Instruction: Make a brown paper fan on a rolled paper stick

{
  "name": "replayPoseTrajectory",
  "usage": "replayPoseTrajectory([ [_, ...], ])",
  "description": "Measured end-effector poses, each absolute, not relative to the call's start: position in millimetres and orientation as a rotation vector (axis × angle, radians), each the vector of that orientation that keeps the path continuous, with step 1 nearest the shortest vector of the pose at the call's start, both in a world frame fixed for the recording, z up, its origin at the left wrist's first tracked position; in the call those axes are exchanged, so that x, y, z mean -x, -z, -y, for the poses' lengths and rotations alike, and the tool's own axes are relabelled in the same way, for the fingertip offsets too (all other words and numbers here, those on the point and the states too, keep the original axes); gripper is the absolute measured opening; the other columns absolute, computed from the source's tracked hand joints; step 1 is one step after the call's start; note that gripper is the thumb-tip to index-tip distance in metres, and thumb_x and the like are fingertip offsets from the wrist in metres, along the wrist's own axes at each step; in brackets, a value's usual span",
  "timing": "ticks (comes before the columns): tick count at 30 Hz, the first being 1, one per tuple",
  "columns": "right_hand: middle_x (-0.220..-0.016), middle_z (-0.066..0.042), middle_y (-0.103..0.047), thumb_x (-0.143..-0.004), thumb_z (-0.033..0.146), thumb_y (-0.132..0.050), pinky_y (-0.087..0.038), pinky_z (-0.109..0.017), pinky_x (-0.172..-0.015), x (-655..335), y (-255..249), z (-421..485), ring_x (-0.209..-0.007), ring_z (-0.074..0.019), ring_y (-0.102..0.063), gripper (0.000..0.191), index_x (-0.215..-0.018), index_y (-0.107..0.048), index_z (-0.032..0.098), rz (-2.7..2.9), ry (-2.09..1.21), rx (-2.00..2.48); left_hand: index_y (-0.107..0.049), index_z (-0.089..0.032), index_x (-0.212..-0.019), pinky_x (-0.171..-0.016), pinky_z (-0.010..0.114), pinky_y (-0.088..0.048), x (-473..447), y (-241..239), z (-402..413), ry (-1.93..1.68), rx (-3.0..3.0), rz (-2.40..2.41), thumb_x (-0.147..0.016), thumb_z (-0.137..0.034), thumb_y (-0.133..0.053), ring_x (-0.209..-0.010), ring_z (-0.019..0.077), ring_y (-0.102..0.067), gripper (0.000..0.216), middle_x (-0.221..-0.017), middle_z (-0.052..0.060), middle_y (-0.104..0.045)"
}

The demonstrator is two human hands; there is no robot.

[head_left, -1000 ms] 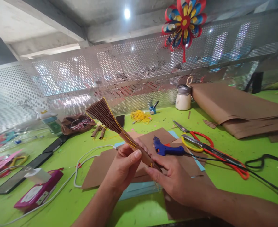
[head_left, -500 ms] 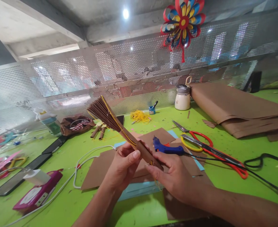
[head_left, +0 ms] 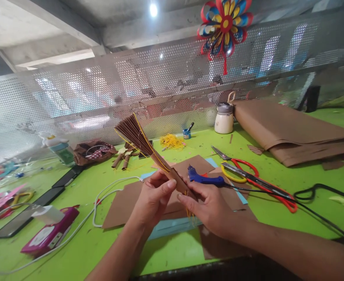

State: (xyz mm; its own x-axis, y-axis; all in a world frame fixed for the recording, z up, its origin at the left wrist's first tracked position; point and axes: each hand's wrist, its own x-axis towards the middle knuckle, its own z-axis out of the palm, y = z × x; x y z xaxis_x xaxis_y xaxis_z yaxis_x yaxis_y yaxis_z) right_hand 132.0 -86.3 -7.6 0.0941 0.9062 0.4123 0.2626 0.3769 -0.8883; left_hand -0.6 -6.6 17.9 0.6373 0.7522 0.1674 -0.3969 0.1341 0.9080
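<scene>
Both my hands hold a pleated brown paper fan (head_left: 139, 142) bound with yellow thread, tilted up to the left above the green table (head_left: 81, 249). My left hand (head_left: 153, 199) pinches the folded stem in its middle, thumb on top. My right hand (head_left: 208, 207) grips the lower end of the stem, where loose yellow thread ends hang down. Under the hands lie brown paper sheets (head_left: 125, 205) on a light blue sheet (head_left: 169, 228).
A blue glue gun (head_left: 203, 178) with a black cord lies just behind my right hand, red and yellow scissors (head_left: 248, 175) to the right. Folded brown paper (head_left: 289, 130) and a white jar (head_left: 224, 119) sit at back right. A white cable (head_left: 101, 199), phones (head_left: 46, 199) and a pink box (head_left: 47, 236) lie left.
Both hands lifted the fan slightly and shifted it right. The right hand's fingers moved along the stem's lower end. The view drifted a little.
</scene>
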Motion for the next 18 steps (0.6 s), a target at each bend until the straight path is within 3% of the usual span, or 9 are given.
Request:
replayPoseTrajectory([
  [6,-0.094,-0.006,-0.066,-0.083,0.043,-0.059,-0.047,-0.028,-0.072,-147,2,83,-0.082,-0.0166,-0.058,0.034,-0.100,-0.063,0.014,1.446,-0.874,1.106,-0.068,-0.016,-0.090,-0.076,0.028,-0.049,5,-21,1,-0.944,-1.140,-0.361,-0.070,-0.021,-0.073,-0.075,0.0145,-0.062,0.021,-0.080,0.003,-0.066],
  [10,-0.095,-0.009,-0.066,-0.088,0.038,-0.052,-0.045,-0.031,-0.079,-184,-8,64,-0.087,-0.0190,-0.058,0.028,-0.097,-0.063,0.013,1.692,-0.461,1.400,-0.069,-0.014,-0.086,-0.077,0.026,-0.049,7,-24,-3,-0.975,-1.125,-0.356,-0.072,-0.021,-0.072,-0.076,0.0140,-0.062,0.017,-0.081,0.004,-0.066],
  [13,-0.094,-0.013,-0.063,-0.079,0.020,-0.056,-0.039,-0.034,-0.084,-205,-6,49,-0.097,-0.0251,-0.053,0.014,-0.088,-0.063,0.012,2.149,-0.112,1.759,-0.069,-0.013,-0.084,-0.075,0.026,-0.049,9,-25,-6,-0.967,-1.103,-0.353,-0.073,-0.021,-0.071,-0.076,0.0137,-0.061,0.014,-0.080,0.004,-0.066],
  [18,-0.091,-0.014,-0.063,-0.065,0.006,-0.054,-0.039,-0.033,-0.078,-209,20,41,-0.093,-0.0267,-0.054,0.023,-0.086,-0.062,0.011,2.242,-0.071,1.856,-0.070,-0.012,-0.086,-0.072,0.024,-0.048,8,-20,-11,-0.973,-1.050,-0.339,-0.072,-0.018,-0.071,-0.072,0.0115,-0.060,0.015,-0.080,0.004,-0.067],
])
